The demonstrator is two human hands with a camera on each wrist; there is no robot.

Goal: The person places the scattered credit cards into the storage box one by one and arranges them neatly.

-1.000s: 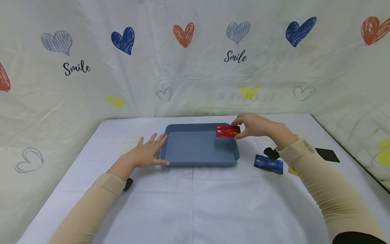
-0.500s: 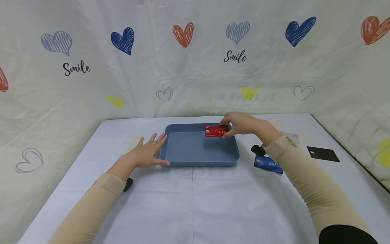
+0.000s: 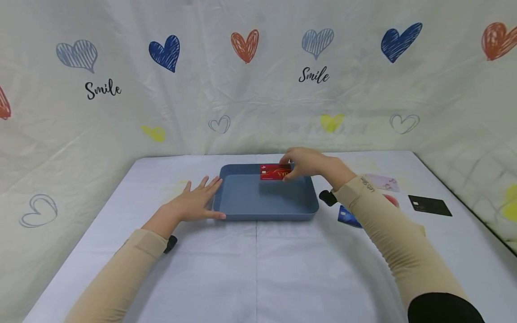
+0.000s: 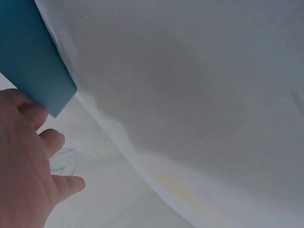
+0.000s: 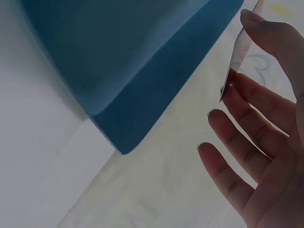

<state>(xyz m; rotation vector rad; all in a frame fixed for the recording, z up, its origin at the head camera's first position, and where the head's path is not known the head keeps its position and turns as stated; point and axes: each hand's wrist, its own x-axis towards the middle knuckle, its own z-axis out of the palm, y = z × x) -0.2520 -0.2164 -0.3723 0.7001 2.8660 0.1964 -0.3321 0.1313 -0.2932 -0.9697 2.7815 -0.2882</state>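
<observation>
A red VIP card (image 3: 271, 172) is pinched by its right end between the thumb and fingers of my right hand (image 3: 308, 163). In the head view the card appears over the back part of a shallow blue-grey tray (image 3: 258, 199). The right wrist view shows the card (image 5: 233, 59) nearly edge-on, with the other fingers spread apart. My left hand (image 3: 191, 204) rests at the tray's left side, its fingers spread and straight. In the left wrist view the fingers of that hand (image 4: 23, 161) meet the tray's wall (image 4: 35, 61).
To the right of the tray lie a blue card (image 3: 347, 217), partly behind the right sleeve, a pale pink card (image 3: 383, 182) and a black card (image 3: 430, 205). A red piece (image 3: 391, 200) and a yellow corner (image 3: 422, 230) peek out beside the sleeve.
My right hand has carried the red card leftward over the tray. The pink, red and black items show more as the sleeve has shifted left. The left hand keeps its place at the tray.
</observation>
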